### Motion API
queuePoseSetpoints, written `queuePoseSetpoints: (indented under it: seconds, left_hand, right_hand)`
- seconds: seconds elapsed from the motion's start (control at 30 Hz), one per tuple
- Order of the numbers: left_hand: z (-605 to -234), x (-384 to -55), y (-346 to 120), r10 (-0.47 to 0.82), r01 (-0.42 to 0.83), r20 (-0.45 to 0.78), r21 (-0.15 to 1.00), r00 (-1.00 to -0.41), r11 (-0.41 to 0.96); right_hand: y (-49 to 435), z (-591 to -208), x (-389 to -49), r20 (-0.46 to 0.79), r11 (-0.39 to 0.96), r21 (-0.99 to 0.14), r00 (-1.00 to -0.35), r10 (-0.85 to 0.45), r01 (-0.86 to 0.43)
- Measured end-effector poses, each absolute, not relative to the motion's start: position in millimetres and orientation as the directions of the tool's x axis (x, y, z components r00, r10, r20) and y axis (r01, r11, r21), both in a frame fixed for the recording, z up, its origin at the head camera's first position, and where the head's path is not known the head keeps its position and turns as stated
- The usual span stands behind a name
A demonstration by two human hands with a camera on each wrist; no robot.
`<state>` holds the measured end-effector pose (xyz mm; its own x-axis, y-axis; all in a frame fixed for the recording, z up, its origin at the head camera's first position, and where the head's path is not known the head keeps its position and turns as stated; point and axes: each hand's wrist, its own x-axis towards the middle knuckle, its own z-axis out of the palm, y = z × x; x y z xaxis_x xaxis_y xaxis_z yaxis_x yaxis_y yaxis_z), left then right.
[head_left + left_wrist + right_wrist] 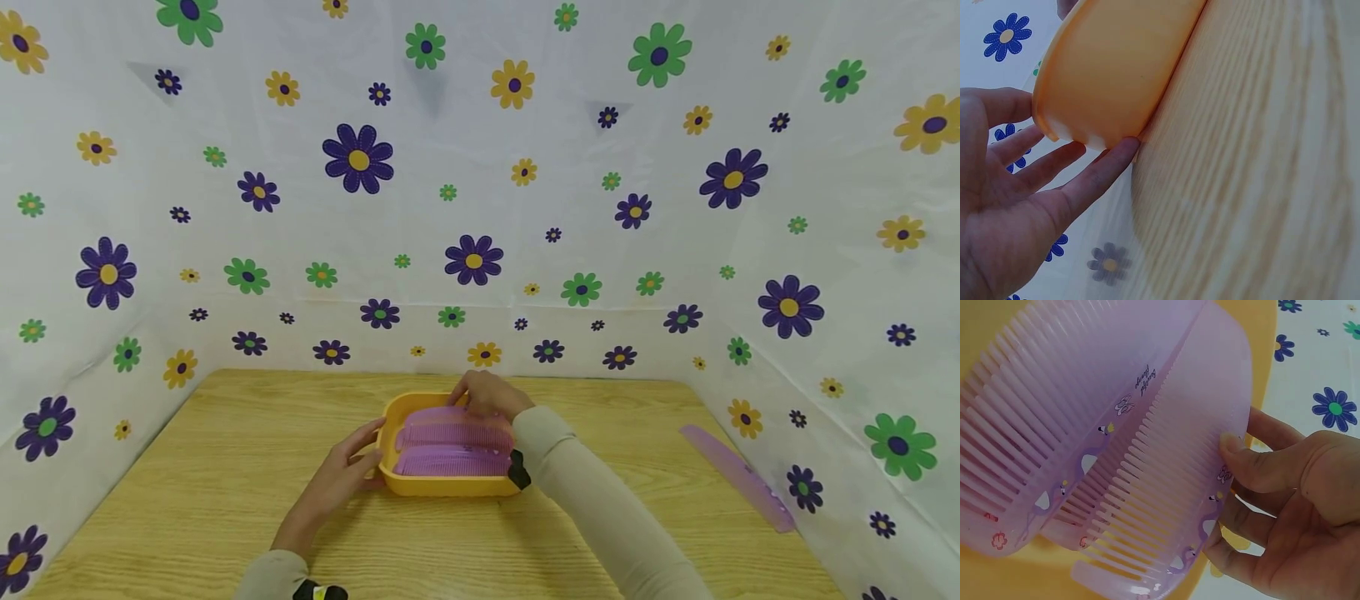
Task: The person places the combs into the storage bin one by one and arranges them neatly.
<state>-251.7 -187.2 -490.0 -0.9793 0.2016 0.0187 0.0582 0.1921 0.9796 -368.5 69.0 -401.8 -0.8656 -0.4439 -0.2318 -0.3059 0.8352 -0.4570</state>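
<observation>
A yellow plastic basket stands on the table, with several pink-purple combs in it. My right hand reaches over its far side and pinches a comb by the spine, thumb on one face and fingers behind. Flamingo drawings run along that comb's spine, and its teeth overlap another comb in the right wrist view. Nearer me in the basket lies a comb, teeth towards me. My left hand touches the basket's left end, its fingertips on the outer wall and rim, fingers spread and mostly straight.
Off to the right, another pink-purple comb lies slantwise along the table's right edge. A white flower-printed sheet encloses the wooden table at the back and both sides.
</observation>
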Motion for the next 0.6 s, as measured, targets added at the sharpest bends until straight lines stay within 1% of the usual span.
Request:
queuePoseSetpoints:
  seconds: [0.3,0.6]
  left_hand:
    - [-489.8,-252.1,-185.6,0.18,0.044,0.005,0.975,-0.984,0.216]
    - [-490.9,-251.8,-186.5,0.19,0.044,0.008,0.982,-0.982,0.185]
  right_hand:
    - [67.6,-406.8,-372.3,-0.243,0.855,-0.446,-0.883,-0.402,-0.267]
    - [66.5,-407.2,-375.6,-0.269,0.871,-0.416,-0.879,-0.394,-0.263]
